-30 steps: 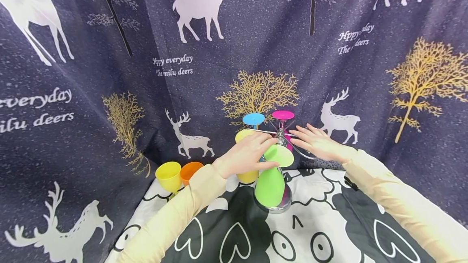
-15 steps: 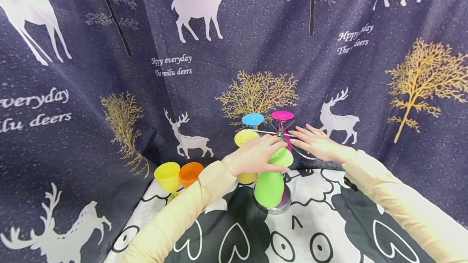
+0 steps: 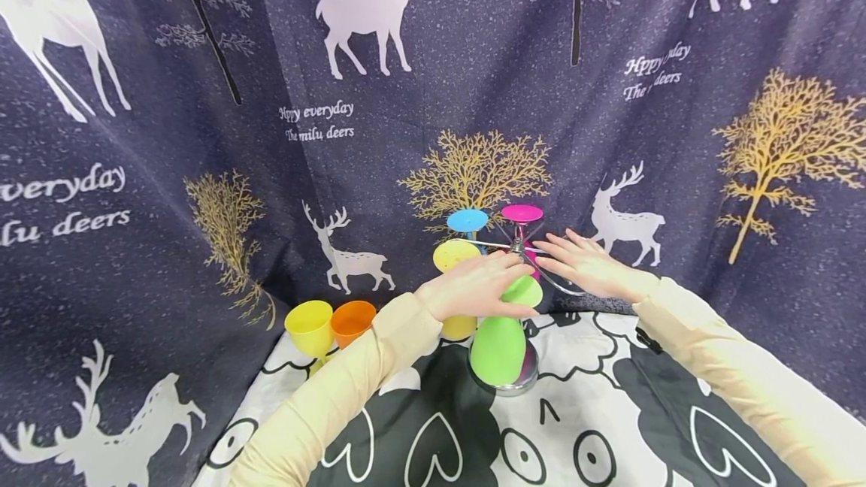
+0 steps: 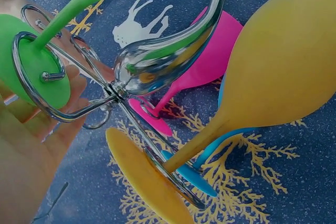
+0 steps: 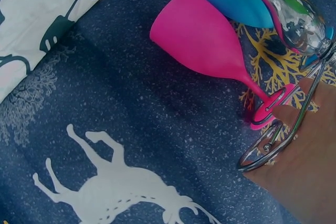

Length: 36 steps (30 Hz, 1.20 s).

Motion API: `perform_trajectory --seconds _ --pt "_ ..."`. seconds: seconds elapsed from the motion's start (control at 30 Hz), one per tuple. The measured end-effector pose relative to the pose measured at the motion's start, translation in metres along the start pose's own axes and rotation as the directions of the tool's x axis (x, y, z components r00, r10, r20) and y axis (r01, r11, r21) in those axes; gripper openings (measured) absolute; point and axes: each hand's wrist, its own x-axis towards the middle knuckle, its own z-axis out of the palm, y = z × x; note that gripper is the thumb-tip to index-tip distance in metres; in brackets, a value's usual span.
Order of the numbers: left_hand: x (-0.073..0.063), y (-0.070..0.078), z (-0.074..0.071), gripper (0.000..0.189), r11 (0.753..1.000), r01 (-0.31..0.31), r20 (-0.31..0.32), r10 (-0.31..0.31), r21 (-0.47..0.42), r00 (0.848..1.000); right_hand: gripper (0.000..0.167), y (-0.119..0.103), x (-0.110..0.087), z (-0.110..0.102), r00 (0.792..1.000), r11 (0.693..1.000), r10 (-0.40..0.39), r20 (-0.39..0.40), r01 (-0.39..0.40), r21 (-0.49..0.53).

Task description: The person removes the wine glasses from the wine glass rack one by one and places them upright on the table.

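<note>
A chrome wine glass rack (image 4: 152,72) holds colored goblets upside down by their feet. My left hand (image 3: 476,288) lies over the foot of the green goblet (image 3: 498,353), fingers extended; in the left wrist view the palm and fingers sit behind that foot and its wire loop. Straight fingers of my right hand (image 3: 587,267) lie at the rack's right side, beside an unfilled loop (image 5: 268,148) in the right wrist view. The pink goblet (image 5: 202,38), blue goblet (image 3: 467,221) and yellow goblet (image 4: 283,56) hang in other loops. The left hand partly covers the rack's centre.
To the left stand an upright yellow goblet (image 3: 310,327) and an orange goblet (image 3: 352,322), the latter partly behind my left sleeve (image 3: 352,374). A patterned cloth (image 3: 575,412) covers the table. Behind the rack hangs a dark blue curtain (image 3: 379,164) printed with deer.
My left hand has shifted a little to the right, further over the green goblet's foot. The right hand and the rack have stayed about where they were.
</note>
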Motion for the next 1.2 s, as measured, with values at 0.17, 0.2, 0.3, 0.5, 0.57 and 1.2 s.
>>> perform_trajectory --seconds 0.17,0.2,0.3,0.5,0.57,1.2 --pt "0.001 0.002 -0.001 0.06 0.999 0.015 0.03 -0.014 -0.031 0.999 0.04 -0.001 0.0 0.0 1.0 1.0 0.007 0.018 -0.007 -0.005" --pt "0.001 0.002 -0.001 0.059 0.999 0.014 0.032 -0.013 -0.033 0.999 0.04 -0.001 0.0 0.001 1.0 1.0 0.01 0.022 -0.01 -0.005" --pt "0.002 0.003 -0.001 0.055 0.999 0.009 0.028 -0.008 -0.033 1.0 0.04 -0.001 -0.001 0.001 1.0 1.0 0.008 0.023 -0.008 -0.005" --pt "0.004 0.003 0.0 0.052 0.999 0.007 0.032 -0.006 -0.045 0.999 0.043 -0.004 0.0 -0.002 0.997 0.999 0.049 0.056 -0.05 0.02" --pt "0.004 0.004 0.0 0.052 0.999 0.002 0.034 -0.001 -0.047 0.999 0.043 -0.004 -0.001 -0.002 0.994 0.996 0.076 0.082 -0.078 0.031" --pt "0.01 -0.002 -0.018 0.045 0.997 -0.079 -0.025 0.079 0.017 0.997 0.042 -0.001 0.001 -0.003 0.998 0.999 0.038 0.058 -0.036 -0.021"
